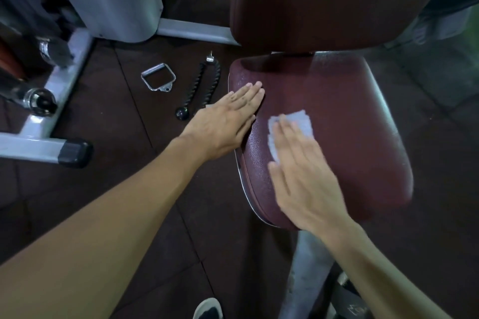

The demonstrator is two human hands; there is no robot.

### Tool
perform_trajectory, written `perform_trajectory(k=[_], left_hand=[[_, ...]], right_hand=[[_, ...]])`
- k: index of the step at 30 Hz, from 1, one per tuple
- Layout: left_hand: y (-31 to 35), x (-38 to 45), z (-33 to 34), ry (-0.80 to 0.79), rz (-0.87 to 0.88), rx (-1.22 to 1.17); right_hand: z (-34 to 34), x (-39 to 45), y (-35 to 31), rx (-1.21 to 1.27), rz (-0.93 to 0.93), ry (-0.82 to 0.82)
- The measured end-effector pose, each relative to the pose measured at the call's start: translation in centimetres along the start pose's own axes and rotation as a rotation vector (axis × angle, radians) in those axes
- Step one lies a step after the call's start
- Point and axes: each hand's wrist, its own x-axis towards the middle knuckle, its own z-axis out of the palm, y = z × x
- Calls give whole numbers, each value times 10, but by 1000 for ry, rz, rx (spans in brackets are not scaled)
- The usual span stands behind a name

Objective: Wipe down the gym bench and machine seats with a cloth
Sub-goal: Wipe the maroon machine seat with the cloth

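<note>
A dark red padded machine seat (344,122) fills the right half of the view, with its upright backrest (324,0) behind it. A small pale grey cloth (302,122) lies on the seat's left part. My right hand (303,176) lies flat on the cloth with straight fingers and is blurred by motion. My left hand (225,122) rests flat on the seat's left edge, fingers straight and together.
On the dark floor left of the seat lie a metal D-handle (158,77) and a black rope attachment (204,88). A grey machine frame (51,101) and its foot stand at the left. My shoe (208,309) shows at the bottom. The seat's grey post (303,274) runs down below it.
</note>
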Motion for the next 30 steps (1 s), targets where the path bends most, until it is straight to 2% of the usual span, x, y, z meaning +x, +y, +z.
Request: perform_trajectory(k=[3, 5, 7, 12, 16, 18, 21, 23, 27, 29, 30], left_hand=[[8, -6, 5, 36, -86, 2], [15, -9, 8, 56, -189, -16], [24, -15, 13, 77, -332, -50], [58, -27, 29, 112, -597, -223], [80, -23, 35, 178, -685, -256], [90, -19, 36, 214, -717, -243], [109, -9, 39, 229, -725, -176], [118, 1, 40, 224, -758, -161], [122, 10, 49, 293, -792, 40], [122, 11, 51, 312, -816, 2], [123, 11, 52, 321, -808, -3]], right_hand=[[-3, 3, 27, 32, 136, 42], [-2, 38, 31, 45, 256, 75], [-1, 83, 31, 70, 281, 90], [-3, 154, 18, 46, -33, 22], [-12, 137, 31, 61, -368, -62], [-16, 105, 51, 88, -434, -89], [-16, 64, 110, 32, -296, -55], [-16, 70, 143, -48, -154, -19], [-16, 121, 132, 54, 90, 14], [-14, 127, 114, 93, 74, 22], [-12, 120, 106, 91, 0, 18]])
